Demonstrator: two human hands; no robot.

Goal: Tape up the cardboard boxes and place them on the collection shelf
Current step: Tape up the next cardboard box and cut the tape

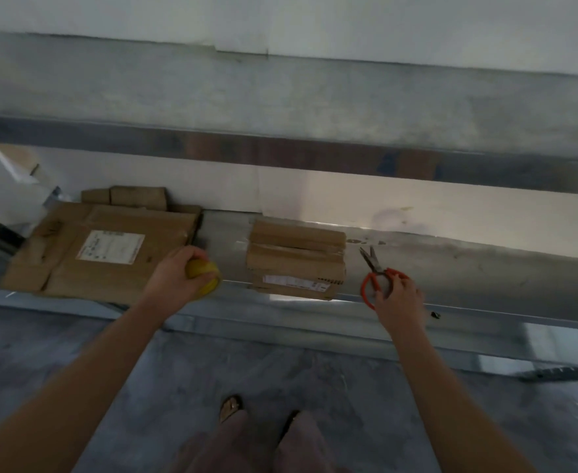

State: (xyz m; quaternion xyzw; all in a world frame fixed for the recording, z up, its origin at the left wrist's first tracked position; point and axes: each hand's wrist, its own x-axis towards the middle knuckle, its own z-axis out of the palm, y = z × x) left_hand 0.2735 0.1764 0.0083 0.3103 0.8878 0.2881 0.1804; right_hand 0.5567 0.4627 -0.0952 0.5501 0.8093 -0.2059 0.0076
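On the grey metal shelf [451, 264], the left hand [175, 274] is gripping a yellow tape roll [205, 276] and the right hand [400, 298] is holding red scissors [376, 271]. The small cardboard box [296, 259] is sitting between them, just beside both, with its top seam seemingly running side to side.

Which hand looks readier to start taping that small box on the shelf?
Probably the left hand: it grips the yellow tape roll just beside the small box. The right hand holds the red scissors, ready for cutting.
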